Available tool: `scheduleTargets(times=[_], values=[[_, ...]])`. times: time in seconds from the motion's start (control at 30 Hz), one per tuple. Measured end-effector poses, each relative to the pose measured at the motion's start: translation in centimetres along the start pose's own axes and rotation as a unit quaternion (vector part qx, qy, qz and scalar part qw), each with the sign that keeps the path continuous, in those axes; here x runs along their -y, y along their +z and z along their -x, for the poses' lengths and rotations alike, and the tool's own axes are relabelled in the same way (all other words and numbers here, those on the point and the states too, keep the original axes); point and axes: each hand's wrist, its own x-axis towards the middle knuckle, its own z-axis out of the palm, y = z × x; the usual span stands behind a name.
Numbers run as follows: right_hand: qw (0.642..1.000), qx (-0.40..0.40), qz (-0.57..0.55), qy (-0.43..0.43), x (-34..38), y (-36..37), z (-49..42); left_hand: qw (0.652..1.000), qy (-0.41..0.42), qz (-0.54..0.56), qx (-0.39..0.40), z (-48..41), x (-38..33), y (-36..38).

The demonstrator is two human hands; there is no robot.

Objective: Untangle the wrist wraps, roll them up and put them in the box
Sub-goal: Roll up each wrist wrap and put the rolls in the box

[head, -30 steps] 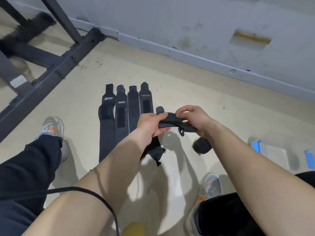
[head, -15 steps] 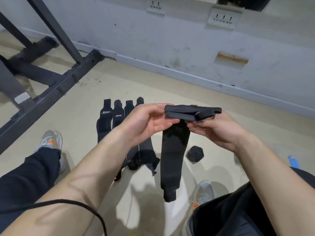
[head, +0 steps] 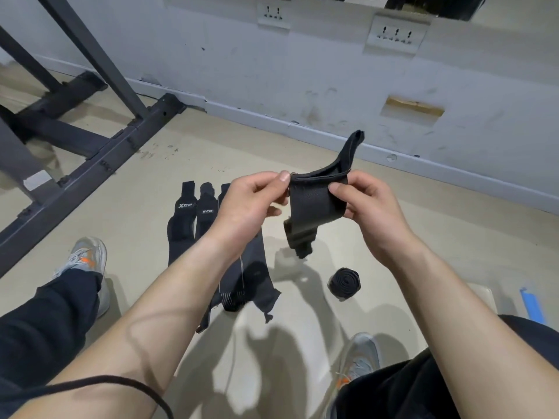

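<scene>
1. Above the floor, at chest height before the wall, both hands grasp one black wrist wrap. The left hand pinches the left edge of its fold between thumb and fingers. The right hand clamps the right side, thumb on the front face and fingers behind.
2. Half a second ago this wrap hung in a long strip from a flat folded end. Now most of that length is gathered between the hands: only a short tail dangles below, and one end sticks up toward the wall. A second ago the hands were low, near the floor.
3. I judge that the rolling of this wrap has begun, but it is loose and not yet a tight coil.
4. Counted: one wrap in the hands, and one finished rolled wrap on the floor, below the right hand.
5. The flat wraps lie side by side under the left forearm. Three tops show; more may be hidden by the arm.
6. At the right edge a pale corner with a blue clip is probably the box. No wrap can be seen in it.
</scene>
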Motion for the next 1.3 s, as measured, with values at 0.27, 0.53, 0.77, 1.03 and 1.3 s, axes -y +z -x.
scheduleTargets(times=[0.27, 0.53, 0.77, 1.03, 1.3], values=[[0.999, -0.028, -0.043, -0.013, 0.1, 0.3, -0.5, 0.998, 0.048, 0.011, 0.033, -0.3, -0.3, 0.5], [0.995, 0.048, -0.077, -0.03, 0.6, 0.9, -0.2, 0.996, 0.091, 0.005, -0.009, -0.5, -0.3, 1.1], [0.999, 0.019, -0.019, -0.046, 0.1, 1.1, -0.5, 0.992, 0.101, -0.076, 0.003, -0.7, 0.1, 0.7], [0.998, -0.004, -0.061, -0.001, -0.2, 0.9, -0.9, 0.993, 0.092, -0.065, 0.018, -1.0, 0.1, 1.0], [0.975, 0.022, -0.218, 0.036, 0.8, 1.0, -0.6, 0.991, 0.021, 0.123, 0.045, -1.1, 0.4, 2.6]])
